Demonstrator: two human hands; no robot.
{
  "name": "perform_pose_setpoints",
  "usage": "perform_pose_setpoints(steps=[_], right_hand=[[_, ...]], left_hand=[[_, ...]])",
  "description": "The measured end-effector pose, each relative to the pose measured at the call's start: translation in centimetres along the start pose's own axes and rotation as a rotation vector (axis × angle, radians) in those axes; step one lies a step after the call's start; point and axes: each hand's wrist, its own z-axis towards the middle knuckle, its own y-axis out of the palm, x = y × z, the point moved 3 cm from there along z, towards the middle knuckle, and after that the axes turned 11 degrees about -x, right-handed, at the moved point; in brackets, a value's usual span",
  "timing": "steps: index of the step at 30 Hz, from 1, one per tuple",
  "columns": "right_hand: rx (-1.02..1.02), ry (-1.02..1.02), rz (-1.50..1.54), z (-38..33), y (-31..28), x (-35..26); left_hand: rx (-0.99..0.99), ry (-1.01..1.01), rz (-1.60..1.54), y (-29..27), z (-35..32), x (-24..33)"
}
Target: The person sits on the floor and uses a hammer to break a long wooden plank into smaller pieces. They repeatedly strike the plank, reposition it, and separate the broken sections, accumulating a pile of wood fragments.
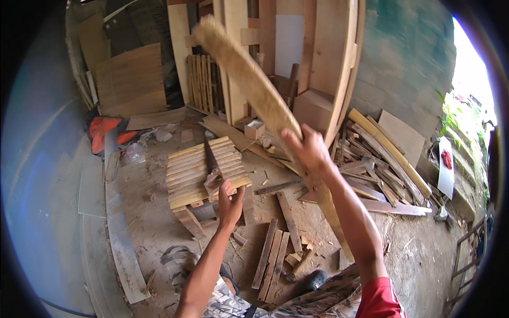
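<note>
My right hand [310, 151] is closed around a long, pale wooden plank [257, 87], raised at a slant; its upper end reaches far left and its lower end hangs by my right knee. A handsaw [213, 183] with a dark blade and a wooden handle is over a low, slatted wooden stool [183, 172]. At the near edge of the stool, my left hand [231, 206] has its fingers curled at the saw handle, the thumb standing apart. Part of the grip is hidden by the hand itself.
Short boards [273, 259] lie on the dirt floor before my feet. A heap of scrap wood [382, 175] leans at the right wall. Tall wooden framing [323, 69] stands behind, a plywood sheet [132, 79] at back left. A long, grey strip [119, 233] runs along the left.
</note>
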Motion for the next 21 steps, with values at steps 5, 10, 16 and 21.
perform_pose_setpoints(steps=[5,10,16,21], right_hand=[[-0.314,0.134,-0.235,-3.0,7.7,5.7],[-0.572,0.191,-0.273,-7.8,11.4,8.8],[-0.617,0.224,-0.366,-11.4,9.8,14.0],[-0.619,0.305,-0.366,-12.8,9.5,15.4]], left_hand=[[0.076,0.078,-0.103,-5.0,3.6,3.0],[0.284,0.381,0.106,-11.4,4.7,3.9],[0.204,0.315,0.229,-10.3,4.9,3.1],[0.205,0.486,0.440,-9.0,5.7,3.5]])
